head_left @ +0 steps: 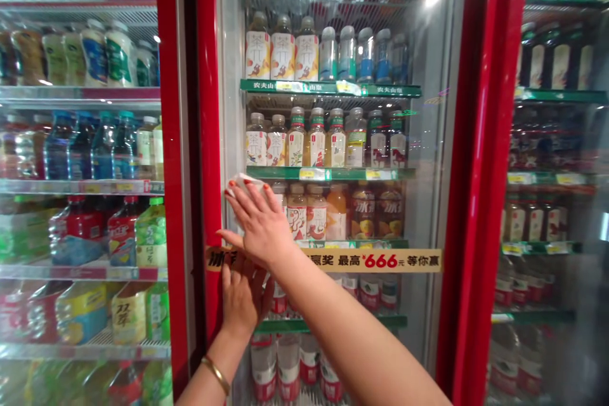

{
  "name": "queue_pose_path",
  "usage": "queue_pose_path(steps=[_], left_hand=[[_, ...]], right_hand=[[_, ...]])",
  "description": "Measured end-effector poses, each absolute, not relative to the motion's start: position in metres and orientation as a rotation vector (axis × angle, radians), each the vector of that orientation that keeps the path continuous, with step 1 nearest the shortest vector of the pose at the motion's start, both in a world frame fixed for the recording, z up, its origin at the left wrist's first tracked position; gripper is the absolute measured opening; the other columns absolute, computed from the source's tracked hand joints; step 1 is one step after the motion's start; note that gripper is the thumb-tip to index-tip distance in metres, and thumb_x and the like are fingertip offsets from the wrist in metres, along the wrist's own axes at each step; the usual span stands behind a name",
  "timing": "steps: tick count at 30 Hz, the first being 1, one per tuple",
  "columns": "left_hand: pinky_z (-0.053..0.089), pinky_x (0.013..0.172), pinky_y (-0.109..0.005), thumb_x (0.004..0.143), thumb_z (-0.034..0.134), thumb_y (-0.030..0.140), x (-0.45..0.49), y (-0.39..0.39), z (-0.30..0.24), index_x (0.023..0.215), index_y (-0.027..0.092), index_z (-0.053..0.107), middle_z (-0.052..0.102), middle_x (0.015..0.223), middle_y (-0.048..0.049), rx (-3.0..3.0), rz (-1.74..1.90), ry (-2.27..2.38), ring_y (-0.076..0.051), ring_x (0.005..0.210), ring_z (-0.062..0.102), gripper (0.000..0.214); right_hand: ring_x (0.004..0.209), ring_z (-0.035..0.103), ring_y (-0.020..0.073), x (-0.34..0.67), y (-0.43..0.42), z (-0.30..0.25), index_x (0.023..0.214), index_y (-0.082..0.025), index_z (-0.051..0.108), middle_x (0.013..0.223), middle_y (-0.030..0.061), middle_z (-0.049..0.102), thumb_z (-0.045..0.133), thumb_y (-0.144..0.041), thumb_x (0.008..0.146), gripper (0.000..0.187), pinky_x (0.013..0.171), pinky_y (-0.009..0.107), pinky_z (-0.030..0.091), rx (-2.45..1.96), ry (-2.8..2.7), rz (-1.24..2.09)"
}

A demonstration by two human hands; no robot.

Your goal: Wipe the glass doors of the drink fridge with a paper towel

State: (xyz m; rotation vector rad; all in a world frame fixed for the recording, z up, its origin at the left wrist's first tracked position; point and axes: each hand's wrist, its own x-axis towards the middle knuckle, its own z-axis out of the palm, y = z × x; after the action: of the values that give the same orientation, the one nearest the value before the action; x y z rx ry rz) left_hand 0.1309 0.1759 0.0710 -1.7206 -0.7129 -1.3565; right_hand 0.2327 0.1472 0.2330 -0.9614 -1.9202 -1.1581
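Observation:
My right hand [259,219] lies flat with fingers stretched on the glass door [428,139] of a drinks fridge, near its left edge. Under its fingertips it holds a white cloth or tissue [243,177] against the glass; only the upper edge shows. Just below, my left hand [242,295], a gold bangle at its wrist, rests with fingers extended upward on the door, over the left end of a gold banner strip [371,261]. Part of it is covered by my right hand. I see nothing held in it.
Behind the glass, shelves with green edges [328,89] carry rows of bottled drinks [307,49]. A red door frame [490,139] runs down the right side. Left stands another fridge with bottles [76,228]; more bottles [537,216] show at the right.

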Motion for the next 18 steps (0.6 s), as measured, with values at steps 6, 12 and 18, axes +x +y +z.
queue_pose_path(steps=[6,12,18], left_hand=[[0.010,0.140,-0.058,0.102,0.059,0.030,0.140,0.163,0.080,0.170,0.028,0.035,0.034,0.178,-0.0105,-1.747,-1.390,-0.788,-0.029,0.171,0.016,0.072],[0.010,0.140,-0.058,0.102,0.061,0.031,0.143,0.162,0.078,0.171,0.030,0.031,0.029,0.179,-0.0081,-1.738,-1.398,-0.785,-0.029,0.171,0.015,0.075],[0.015,0.137,-0.064,0.102,0.065,0.034,0.156,0.152,0.096,0.169,0.034,0.035,0.044,0.173,-0.0100,-1.731,-1.539,-0.742,-0.030,0.166,0.031,0.074]], right_hand=[[0.171,0.006,0.0348,0.433,0.100,0.220,0.176,-0.022,0.001,0.184,0.0115,0.009,0.039,-0.060,0.110,0.085,0.135,0.069,0.019,-1.448,-1.330,-1.174],[0.170,0.005,0.0430,0.495,0.089,0.181,0.175,-0.016,-0.007,0.184,0.0183,0.001,0.031,-0.059,0.111,0.086,0.128,0.078,0.026,-1.541,-1.042,-1.067],[0.171,0.002,0.0320,0.425,0.081,0.081,0.176,-0.020,0.010,0.184,0.0080,0.013,0.043,-0.067,0.107,0.090,0.138,0.058,0.012,-1.325,-1.648,-1.372]])
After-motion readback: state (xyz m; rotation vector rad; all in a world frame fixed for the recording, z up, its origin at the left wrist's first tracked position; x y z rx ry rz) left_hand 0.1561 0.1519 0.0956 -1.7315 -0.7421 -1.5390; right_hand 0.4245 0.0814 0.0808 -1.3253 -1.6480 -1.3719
